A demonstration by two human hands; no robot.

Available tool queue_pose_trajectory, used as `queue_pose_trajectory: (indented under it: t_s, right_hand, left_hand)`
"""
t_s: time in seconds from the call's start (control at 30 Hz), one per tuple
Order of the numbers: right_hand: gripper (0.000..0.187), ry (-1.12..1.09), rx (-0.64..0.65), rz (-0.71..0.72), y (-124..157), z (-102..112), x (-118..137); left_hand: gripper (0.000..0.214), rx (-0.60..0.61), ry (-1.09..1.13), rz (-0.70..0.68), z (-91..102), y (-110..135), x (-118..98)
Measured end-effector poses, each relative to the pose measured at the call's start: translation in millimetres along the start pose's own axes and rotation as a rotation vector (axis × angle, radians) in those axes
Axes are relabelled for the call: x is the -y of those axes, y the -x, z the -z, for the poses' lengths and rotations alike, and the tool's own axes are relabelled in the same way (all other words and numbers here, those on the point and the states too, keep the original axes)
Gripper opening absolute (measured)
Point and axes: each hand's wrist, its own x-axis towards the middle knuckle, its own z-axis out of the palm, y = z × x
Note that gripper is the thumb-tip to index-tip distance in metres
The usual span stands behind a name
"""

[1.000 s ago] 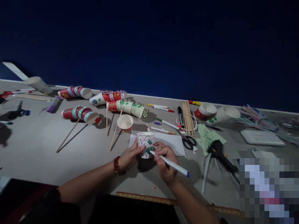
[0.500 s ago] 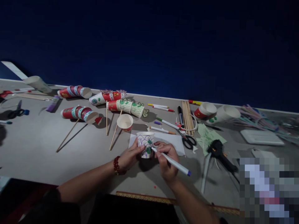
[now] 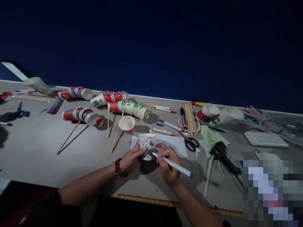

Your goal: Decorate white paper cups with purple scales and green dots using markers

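A white paper cup (image 3: pixel 147 144) with purple scale lines and green spots stands upright on a white sheet of paper (image 3: pixel 172 142) on the grey table (image 3: pixel 38 148). My left hand (image 3: pixel 131 159), with a red bead bracelet at the wrist, grips the cup's left side. My right hand (image 3: pixel 167 164) is closed round a white marker with a blue end (image 3: pixel 175 166). The marker's tip touches the lower right of the cup's wall.
Decorated red and green cup chains on sticks (image 3: pixel 125 107) lie beyond the cup, beside a plain cup (image 3: pixel 127 123). To the right are loose markers (image 3: pixel 168 125), wooden skewers (image 3: pixel 189 118), scissors (image 3: pixel 191 143), green paper (image 3: pixel 210 137), a black glue gun (image 3: pixel 223 156) and stacked cups (image 3: pixel 208 111).
The marker tip shifts slightly up and down on the cup's lower right wall. The left hand and the cup stay where they were.
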Motion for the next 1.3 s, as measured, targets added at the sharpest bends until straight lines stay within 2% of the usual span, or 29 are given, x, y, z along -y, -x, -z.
queue_pose_trajectory:
  t_s: [0.2, 0.37, 0.6, 0.97, 1.3]
  right_hand:
    - [0.013, -0.08, -0.025, 0.005, -2.4, -2.0, 6.3]
    - [0.011, -0.128, -0.038, -0.058, -1.9, -2.5, 6.0]
    - [0.011, -0.121, 0.019, -0.037, -2.1, -2.4, 6.5]
    - [0.009, -0.066, -0.006, -0.017, -0.5, -1.3, 5.6]
    - [0.011, -0.055, 0.003, -0.002, -0.5, -2.3, 6.8]
  left_hand:
    - [0.057, -0.024, -0.005, 0.033, 2.8, -0.2, -0.1]
    - [0.061, -0.037, -0.001, 0.05, 3.1, -0.2, -2.6]
    - [0.072, 0.008, -0.014, -0.001, 7.7, -0.5, 1.1]
    - [0.06, -0.005, -0.022, 0.024, 6.4, -1.9, -0.1]
    - [0.061, 0.009, -0.028, 0.022, 2.4, -1.1, -1.4]
